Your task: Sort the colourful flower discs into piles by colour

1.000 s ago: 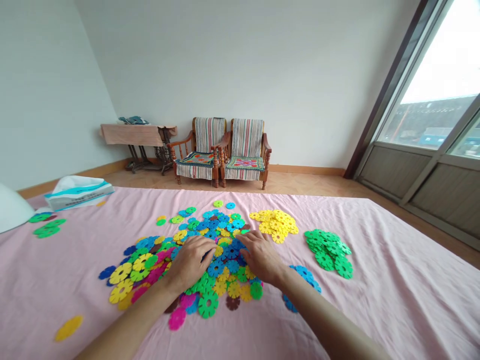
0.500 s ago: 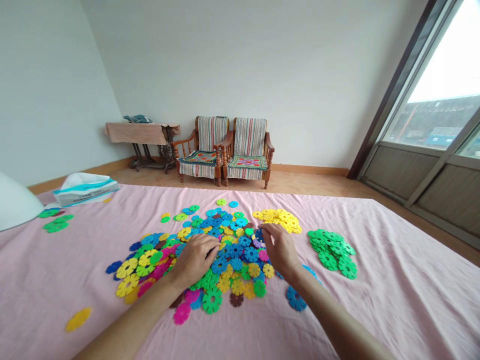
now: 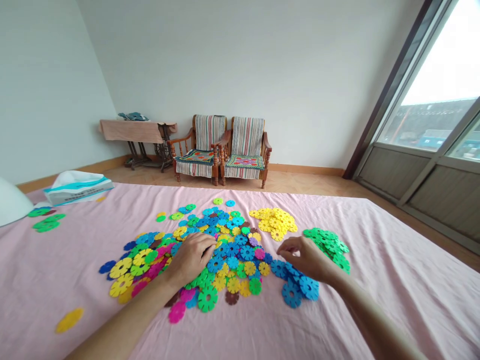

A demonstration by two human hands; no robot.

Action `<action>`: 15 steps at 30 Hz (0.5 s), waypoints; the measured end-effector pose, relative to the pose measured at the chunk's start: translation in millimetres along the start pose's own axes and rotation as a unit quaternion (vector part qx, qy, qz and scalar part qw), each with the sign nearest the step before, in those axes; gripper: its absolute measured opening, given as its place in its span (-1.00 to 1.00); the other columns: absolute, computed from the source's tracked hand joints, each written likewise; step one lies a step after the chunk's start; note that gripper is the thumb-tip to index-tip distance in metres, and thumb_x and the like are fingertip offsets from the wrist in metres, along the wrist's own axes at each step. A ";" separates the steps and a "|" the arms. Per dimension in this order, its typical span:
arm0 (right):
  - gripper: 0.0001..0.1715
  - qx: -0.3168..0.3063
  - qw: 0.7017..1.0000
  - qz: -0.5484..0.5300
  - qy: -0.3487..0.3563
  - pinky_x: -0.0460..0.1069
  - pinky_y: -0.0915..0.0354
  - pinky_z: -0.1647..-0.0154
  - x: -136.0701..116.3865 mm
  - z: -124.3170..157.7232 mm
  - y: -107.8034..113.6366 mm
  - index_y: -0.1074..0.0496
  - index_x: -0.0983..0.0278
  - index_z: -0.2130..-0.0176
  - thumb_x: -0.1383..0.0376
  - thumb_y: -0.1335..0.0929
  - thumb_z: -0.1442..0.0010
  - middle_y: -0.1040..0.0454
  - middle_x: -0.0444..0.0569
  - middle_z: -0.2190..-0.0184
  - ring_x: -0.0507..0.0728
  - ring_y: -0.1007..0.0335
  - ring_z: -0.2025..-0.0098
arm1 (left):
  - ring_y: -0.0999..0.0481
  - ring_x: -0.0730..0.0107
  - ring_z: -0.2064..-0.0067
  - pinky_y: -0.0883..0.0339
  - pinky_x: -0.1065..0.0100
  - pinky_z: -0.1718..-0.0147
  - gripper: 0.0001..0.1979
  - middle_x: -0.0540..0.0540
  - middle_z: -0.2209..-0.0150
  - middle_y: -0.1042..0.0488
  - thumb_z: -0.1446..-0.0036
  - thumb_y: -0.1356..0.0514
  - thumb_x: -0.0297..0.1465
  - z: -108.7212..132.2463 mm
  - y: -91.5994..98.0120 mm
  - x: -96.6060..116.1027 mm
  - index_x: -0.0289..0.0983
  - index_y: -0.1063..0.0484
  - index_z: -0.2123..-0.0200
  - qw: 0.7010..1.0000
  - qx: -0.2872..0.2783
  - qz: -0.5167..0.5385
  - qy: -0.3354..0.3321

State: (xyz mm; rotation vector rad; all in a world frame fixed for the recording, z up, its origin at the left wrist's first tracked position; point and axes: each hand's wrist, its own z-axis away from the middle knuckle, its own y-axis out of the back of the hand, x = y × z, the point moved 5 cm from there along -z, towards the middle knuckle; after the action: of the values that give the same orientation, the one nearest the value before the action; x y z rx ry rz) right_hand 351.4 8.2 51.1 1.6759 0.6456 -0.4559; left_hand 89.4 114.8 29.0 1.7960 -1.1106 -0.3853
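Note:
A mixed heap of coloured plastic snowflake discs point(image 3: 234, 252) lies on a pink cloth point(image 3: 393, 300). My left hand point(image 3: 191, 260) rests on the heap, fingers bent down onto blue and green discs, and nothing shows in its grasp. My right hand point(image 3: 311, 260) hovers to the right of the heap, just above a small group of blue discs point(image 3: 296, 292). Its thumb and fingers are pinched together, and what they hold is hidden. Sorted piles lie beyond it: yellow discs point(image 3: 275, 220) and green discs point(image 3: 332, 245).
A few green discs point(image 3: 45, 222), a tissue pack point(image 3: 77, 187) and a white object point(image 3: 9, 205) lie at the far left. A lone yellow disc point(image 3: 69, 320) sits near left. Two wooden armchairs point(image 3: 221, 150) and a side table point(image 3: 138, 132) stand by the wall.
My right hand left the middle of the heap and moved right and nearer to me, over the blue group. My left hand stayed on the heap.

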 end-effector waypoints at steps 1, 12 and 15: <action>-0.73 0.009 1.000 0.003 0.015 -0.06 -0.30 0.35 -8.5 -3.4 -5.6 -0.55 0.23 0.39 0.39 -0.26 -0.09 -0.55 -0.11 0.46 0.06 -0.44 0.41 | -0.49 0.27 0.18 -0.32 0.18 0.13 -0.80 -0.07 0.23 -0.56 -0.22 -0.08 -0.41 0.0 0.2 0.1 -0.22 -0.52 0.26 1.000 0.002 0.001 -0.001; -0.72 0.012 0.987 0.137 0.087 0.09 -0.19 0.02 -49.1 -23.1 -62.0 -0.47 0.19 0.11 0.34 -0.36 -0.14 -0.50 0.01 0.16 0.21 -0.32 0.05 | -0.49 0.28 0.18 -0.34 0.18 0.13 -0.80 -0.08 0.24 -0.56 -0.23 -0.08 -0.42 0.5 1.3 1.8 -0.22 -0.52 0.25 1.000 0.008 -0.002 -0.003; -0.78 0.010 0.982 0.168 0.090 0.09 -0.17 0.04 -49.1 -22.0 -63.7 -0.47 0.19 0.14 0.32 -0.35 -0.18 -0.49 0.00 0.17 0.20 -0.33 0.08 | -0.49 0.28 0.18 -0.33 0.19 0.12 -0.80 -0.08 0.24 -0.56 -0.23 -0.07 -0.42 0.8 0.9 1.7 -0.22 -0.52 0.25 1.000 0.007 0.000 -0.002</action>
State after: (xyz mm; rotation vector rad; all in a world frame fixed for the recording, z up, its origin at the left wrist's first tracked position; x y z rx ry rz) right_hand 271.9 29.3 37.5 1.8158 0.4755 -0.0700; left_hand 89.4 112.8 29.7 1.8090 -1.1177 -0.3816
